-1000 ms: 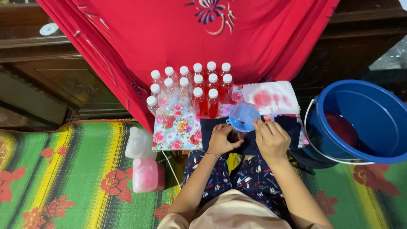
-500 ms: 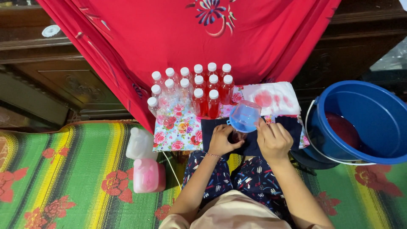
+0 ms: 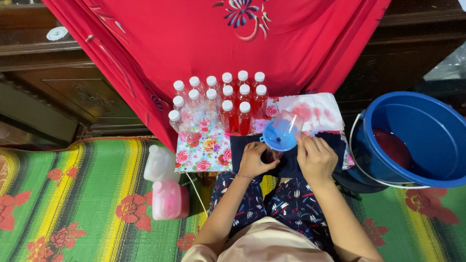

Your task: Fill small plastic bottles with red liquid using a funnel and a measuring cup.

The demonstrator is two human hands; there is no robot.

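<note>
My left hand (image 3: 255,159) grips a small bottle (image 3: 272,155) that stands under a blue funnel (image 3: 279,139); most of the bottle is hidden by the funnel. My right hand (image 3: 316,156) holds a clear plastic cup (image 3: 290,121) tipped over the funnel. Both rest on a dark blue cloth (image 3: 291,165) on my lap. Just beyond stand several white-capped bottles (image 3: 228,104); those on the right hold red liquid, those on the left look clear.
A blue bucket (image 3: 437,126) with red liquid stands at the right. A white jug (image 3: 159,164) and a pink jug (image 3: 170,199) sit on the striped mat (image 3: 73,204) at the left. A floral cloth (image 3: 204,150) lies under the bottles, a red cloth (image 3: 218,39) hangs behind.
My right hand has brought the clear cup up and tipped it over the funnel. My left hand has stayed on the bottle.
</note>
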